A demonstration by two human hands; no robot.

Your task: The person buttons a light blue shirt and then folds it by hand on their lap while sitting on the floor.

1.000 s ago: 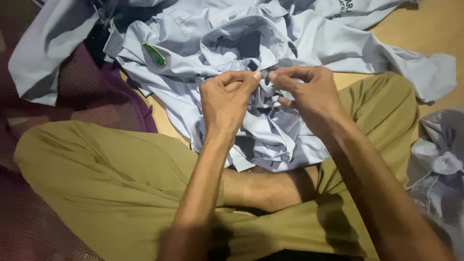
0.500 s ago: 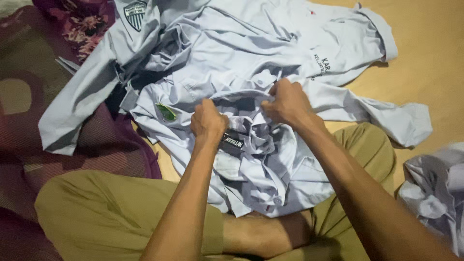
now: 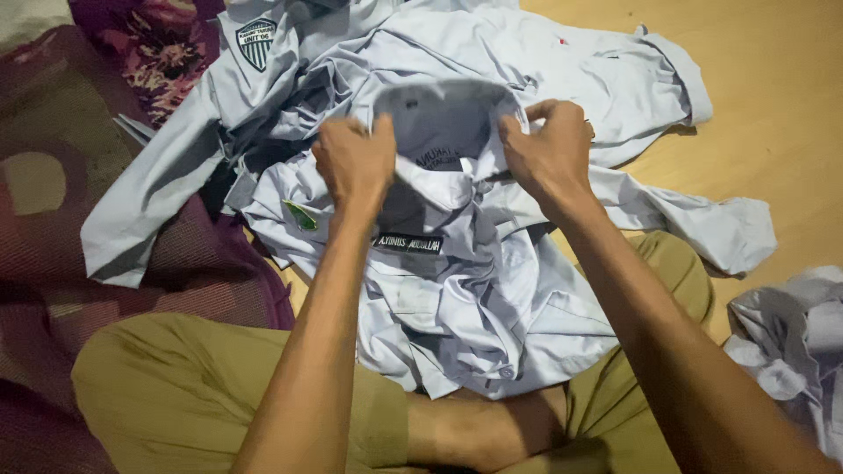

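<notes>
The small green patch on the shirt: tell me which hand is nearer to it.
Left. The left hand grips the collar just above and right of the green patch; the right hand holds the collar's far side.

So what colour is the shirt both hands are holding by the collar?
Pale grey-blue shirt, seen in the head view, the only one.

The left hand and right hand have moved apart and up toward the frame's middle top. Between them the shirt collar, bunched before, now stands spread open.
</notes>
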